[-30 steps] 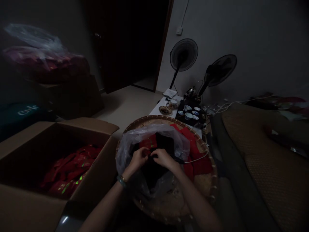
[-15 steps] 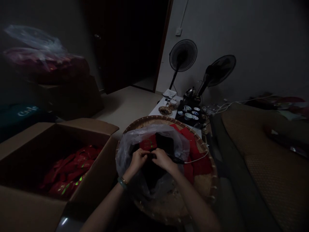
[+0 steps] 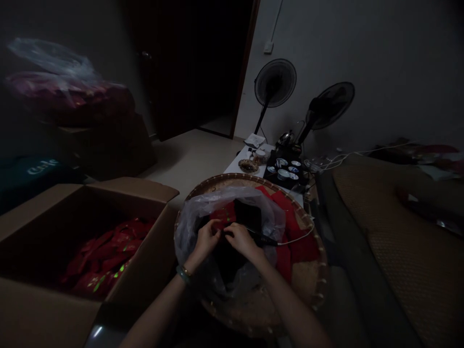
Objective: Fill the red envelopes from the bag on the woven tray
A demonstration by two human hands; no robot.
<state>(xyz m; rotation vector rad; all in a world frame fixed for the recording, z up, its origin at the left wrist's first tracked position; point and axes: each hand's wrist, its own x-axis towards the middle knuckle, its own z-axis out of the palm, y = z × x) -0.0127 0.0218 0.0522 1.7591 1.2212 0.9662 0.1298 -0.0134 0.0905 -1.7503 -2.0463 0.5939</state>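
Note:
My left hand [image 3: 207, 239], with a bracelet and a bangle at its wrist, is above a clear plastic bag [image 3: 188, 212]. Its index finger is stretched forward and its thumb bent in, close together. My right hand [image 3: 241, 238] faces it, thumb and fingers pinched. Whatever small thing lies between the fingertips is too dark to make out. Just beyond the fingers is a red packet [image 3: 225, 212] with shiny print. A black stick-like device [image 3: 266, 239] with a white cord passes beside my right hand; whether that hand touches it is hidden. Dark contents fill the bag.
The bag sits in a round woven bamboo tray [image 3: 261, 314] with red pieces [image 3: 302, 244] at its right. A cardboard box [image 3: 145, 263] of red packets [image 3: 108, 251] stands left. Beyond are small cups [image 3: 283, 174] and two fans [image 3: 275, 83]. A woven mat [image 3: 406, 232] lies right.
My fingertips have drawn slightly apart, and my left index finger has lifted. The box, tray and bag have stayed in place.

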